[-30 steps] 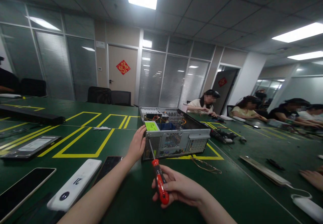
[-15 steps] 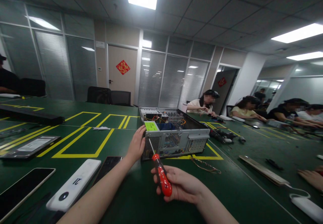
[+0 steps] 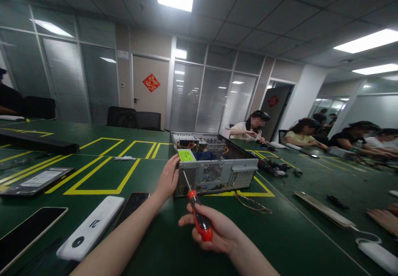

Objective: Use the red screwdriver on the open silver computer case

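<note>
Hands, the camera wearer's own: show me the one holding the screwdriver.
The right hand, its fingers around the red-and-black screwdriver. The left hand holds no tool; its fingers rest against the computer case beside the green label.

On the green table [image 3: 161,243] lies a white device [image 3: 101,213] with a round black spot, near a dark-screened phone [image 3: 31,238]. Beyond stand black chairs [image 3: 121,116], and the pale door [image 3: 151,106] bears a red diamond-shaped sign [image 3: 151,83].
</note>
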Demonstrator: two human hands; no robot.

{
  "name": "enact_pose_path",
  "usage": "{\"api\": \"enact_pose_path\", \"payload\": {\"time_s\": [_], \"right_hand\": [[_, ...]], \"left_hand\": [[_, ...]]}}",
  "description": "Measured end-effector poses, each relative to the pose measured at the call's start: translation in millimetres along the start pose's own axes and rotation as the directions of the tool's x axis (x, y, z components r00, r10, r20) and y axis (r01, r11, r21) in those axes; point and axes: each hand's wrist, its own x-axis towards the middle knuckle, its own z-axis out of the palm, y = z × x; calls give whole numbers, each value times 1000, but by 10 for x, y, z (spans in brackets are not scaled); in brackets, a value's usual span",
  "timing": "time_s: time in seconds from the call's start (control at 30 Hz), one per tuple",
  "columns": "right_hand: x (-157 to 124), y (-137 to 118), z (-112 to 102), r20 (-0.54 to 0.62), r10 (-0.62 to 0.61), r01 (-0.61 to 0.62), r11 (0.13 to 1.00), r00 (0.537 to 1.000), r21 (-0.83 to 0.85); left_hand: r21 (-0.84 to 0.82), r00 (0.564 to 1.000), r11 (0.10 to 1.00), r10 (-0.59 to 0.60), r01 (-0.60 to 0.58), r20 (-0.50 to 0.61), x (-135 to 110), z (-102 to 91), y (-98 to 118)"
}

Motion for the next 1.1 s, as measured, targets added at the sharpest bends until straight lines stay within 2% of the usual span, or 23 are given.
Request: {"api": "enact_pose_path", "payload": {"time_s": [0.17, 0.37, 0.47, 0.6, 0.8, 0.97, 1.1], "right_hand": [[-33, 7, 82, -37, -50, 51, 999, 998, 10], [-148, -105, 106, 157, -14, 7, 999, 987, 46], [-154, -92, 81, 190, -39, 43, 999, 981, -18], [-99, 3, 10, 177, -93, 105, 993, 980, -60], [-38, 112, -53, 111, -181, 179, 984, 977, 24], [-33, 132, -26, 106, -108, 115, 992, 988, -58], [-55, 83, 17, 181, -49, 54, 998, 982, -23]], "left_hand": [[0, 1000, 1000, -7, 7, 6, 0, -1, -5], [4, 1000, 1000, -8, 8, 6, -1, 3, -5], [5, 1000, 1000, -16, 16, 12, -7, 10, -10], [5, 1000, 1000, -26, 26, 15, -15, 18, -15], [7, 999, 1000, -30, 30, 20, -19, 18, -17], [-5, 999, 999, -36, 36, 20, -16, 17, -22], [-8, 999, 999, -31, 31, 21, -17, 14, -19]]}}
